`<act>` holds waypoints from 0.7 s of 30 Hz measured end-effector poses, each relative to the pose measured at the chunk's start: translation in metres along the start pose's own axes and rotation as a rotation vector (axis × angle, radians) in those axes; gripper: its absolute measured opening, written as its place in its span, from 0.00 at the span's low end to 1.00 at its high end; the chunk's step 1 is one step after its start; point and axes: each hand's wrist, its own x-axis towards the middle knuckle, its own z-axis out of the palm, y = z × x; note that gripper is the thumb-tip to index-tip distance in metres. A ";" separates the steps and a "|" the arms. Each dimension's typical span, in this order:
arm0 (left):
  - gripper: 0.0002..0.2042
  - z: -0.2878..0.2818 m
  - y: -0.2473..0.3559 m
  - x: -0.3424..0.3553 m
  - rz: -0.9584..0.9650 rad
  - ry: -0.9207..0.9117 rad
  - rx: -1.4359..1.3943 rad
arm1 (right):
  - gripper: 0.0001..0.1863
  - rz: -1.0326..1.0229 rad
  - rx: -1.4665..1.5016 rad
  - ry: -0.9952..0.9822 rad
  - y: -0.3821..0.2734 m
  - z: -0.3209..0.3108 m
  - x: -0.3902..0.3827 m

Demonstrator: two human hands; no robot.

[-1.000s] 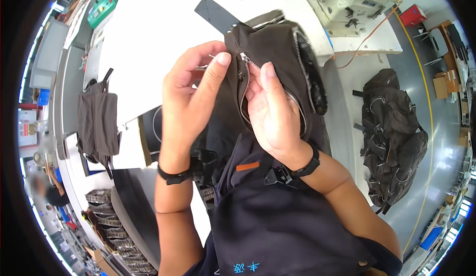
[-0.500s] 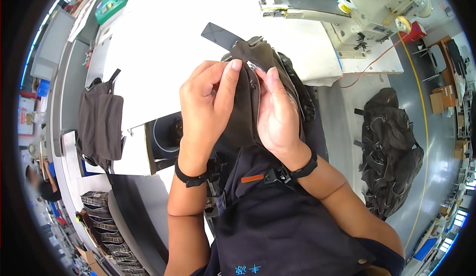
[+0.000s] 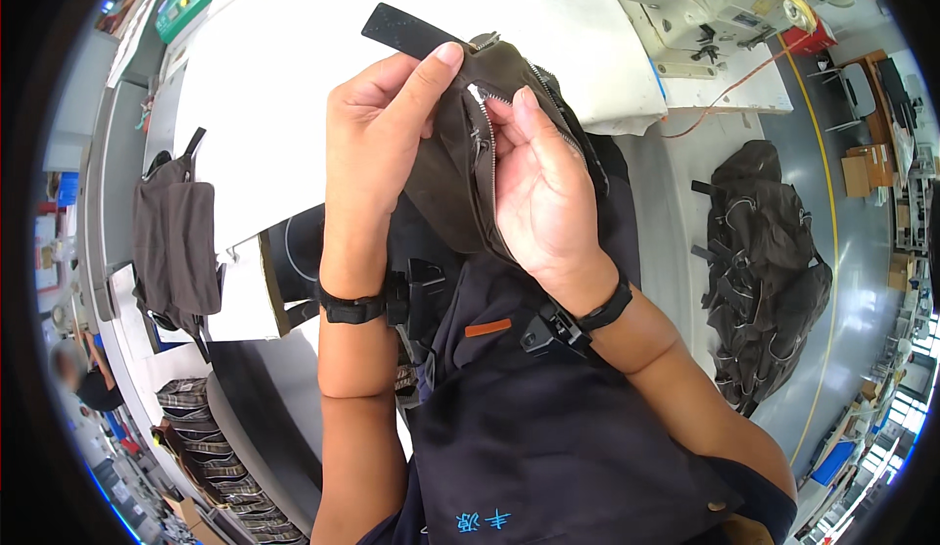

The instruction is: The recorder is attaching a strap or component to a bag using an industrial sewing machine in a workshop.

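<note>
A dark brown fabric bag (image 3: 446, 192) is held up in front of me, its long metal zipper (image 3: 492, 153) gaping open. My left hand (image 3: 377, 124) pinches the bag's upper edge between thumb and fingers, beside a flat black strap (image 3: 406, 31) that sticks out to the upper left. My right hand (image 3: 548, 188) grips the other zipper edge, thumb on top and fingertips partly tucked into the opening. Between both hands sits the silver zipper slider (image 3: 477, 94). The fabric hides some of my right fingertips.
A white worktable (image 3: 274, 85) spreads ahead, with a cream sewing machine (image 3: 685, 16) at the far right. Another brown bag (image 3: 181, 241) lies at the left edge. Several dark bags (image 3: 759, 271) are heaped at the right. Striped folded pieces (image 3: 211, 447) are stacked lower left.
Both hands and the bag have shifted up and slightly left in view. My left thumb has moved to the bag's edge near the strap's base, and the strap shows more fully.
</note>
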 end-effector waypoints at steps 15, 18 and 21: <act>0.11 -0.005 0.008 0.005 0.000 -0.228 -0.082 | 0.18 0.093 0.125 -0.028 -0.008 -0.012 -0.008; 0.09 -0.010 0.014 0.007 -0.083 -0.373 -0.097 | 0.15 0.070 0.091 -0.025 -0.010 -0.014 -0.011; 0.08 -0.013 0.015 0.009 -0.071 -0.447 -0.080 | 0.13 0.100 0.064 0.020 -0.013 -0.017 -0.013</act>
